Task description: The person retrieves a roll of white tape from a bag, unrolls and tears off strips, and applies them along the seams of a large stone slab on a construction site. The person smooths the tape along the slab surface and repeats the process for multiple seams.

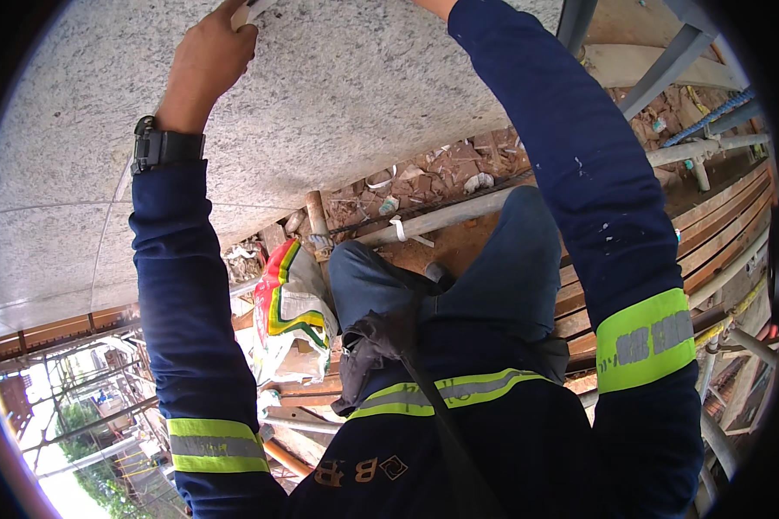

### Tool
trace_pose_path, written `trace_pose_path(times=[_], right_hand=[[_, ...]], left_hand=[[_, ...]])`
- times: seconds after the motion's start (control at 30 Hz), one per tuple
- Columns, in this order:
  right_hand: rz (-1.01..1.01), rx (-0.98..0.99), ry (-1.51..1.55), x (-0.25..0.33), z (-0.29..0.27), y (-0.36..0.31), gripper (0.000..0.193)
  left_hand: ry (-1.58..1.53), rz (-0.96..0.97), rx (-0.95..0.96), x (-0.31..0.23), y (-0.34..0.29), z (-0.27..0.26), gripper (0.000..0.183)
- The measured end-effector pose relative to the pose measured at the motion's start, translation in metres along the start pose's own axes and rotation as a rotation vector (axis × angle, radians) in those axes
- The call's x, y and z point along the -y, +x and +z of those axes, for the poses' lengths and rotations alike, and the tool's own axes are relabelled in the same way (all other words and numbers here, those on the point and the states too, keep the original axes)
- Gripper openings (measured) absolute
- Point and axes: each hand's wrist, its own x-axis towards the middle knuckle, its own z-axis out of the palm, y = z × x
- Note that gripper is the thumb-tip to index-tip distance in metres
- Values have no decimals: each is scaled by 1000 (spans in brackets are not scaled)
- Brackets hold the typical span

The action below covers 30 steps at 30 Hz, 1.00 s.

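Note:
My left hand [212, 60] reaches up to the top edge of the head view, against a speckled grey wall panel [346, 95]. Its fingers are curled closed around a thin white strip [255, 10], which the top edge partly cuts off; its exact kind is unclear. Of my right hand [437, 5] only a bit near the wrist shows at the top edge, beside the same panel. Its fingers are out of the picture, so what it touches or holds is hidden. A black watch [166, 149] sits on my left wrist.
A white, red, yellow and green sack [294, 316] stands left of my knees. Metal scaffold tubes [459, 214] cross ahead of my legs, above rubble [433, 169]. Wooden planks [727, 216] run along the right. A blue rope [710, 117] hangs near steel braces at upper right.

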Motion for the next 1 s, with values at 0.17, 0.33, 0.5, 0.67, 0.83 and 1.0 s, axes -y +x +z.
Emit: trace_pose_path(times=[0.17,0.33,0.5,0.67,0.83,1.0], right_hand=[[17,-10,-7,3,1,-1,33],[28,-21,-26,5,2,0,33],[20,-57,-21,4,7,0,32],[9,-73,-16,5,6,-2,32],[-3,-98,-15,6,7,-4,32],[20,-83,-15,7,10,-4,32]], left_hand=[[25,9,-2,0,-1,-2,51],[124,31,21,21,7,4,55],[106,28,-5,18,8,6,54],[17,-37,-21,-1,1,1,41],[128,46,-8,22,6,9,56],[156,38,0,22,5,8,56]])
